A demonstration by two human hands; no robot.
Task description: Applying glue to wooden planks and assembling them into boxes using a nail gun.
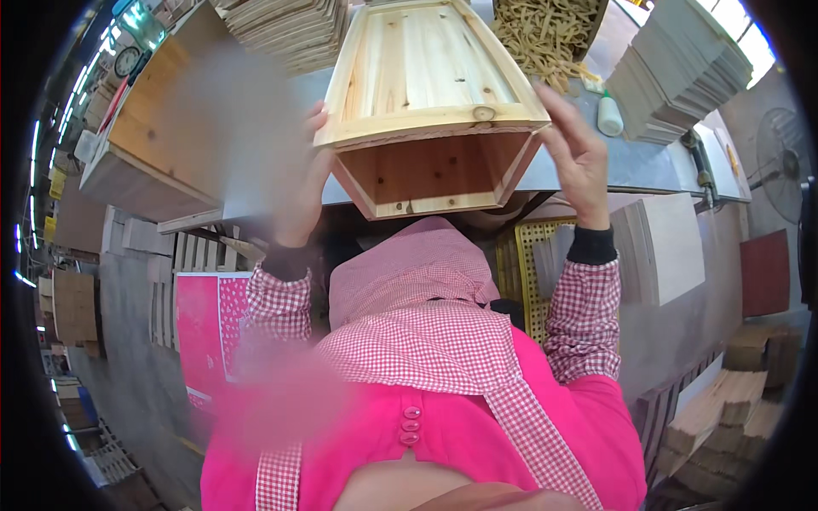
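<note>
Wooden box [433, 106], open end nearest, long axis fore-and-aft

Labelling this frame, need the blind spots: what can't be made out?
Head view, left hand: partly smeared by a blur.
Head view, wooden box: underside hidden by the box itself.
Head view, stacked boards at upper left: far end cut off by the top edge.
Head view, round dial: marks too small to read.

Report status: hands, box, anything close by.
Left hand, partly blurred, at left side of wooden box; right hand at right side. Box open at near end. White bottle near right hand.
</note>
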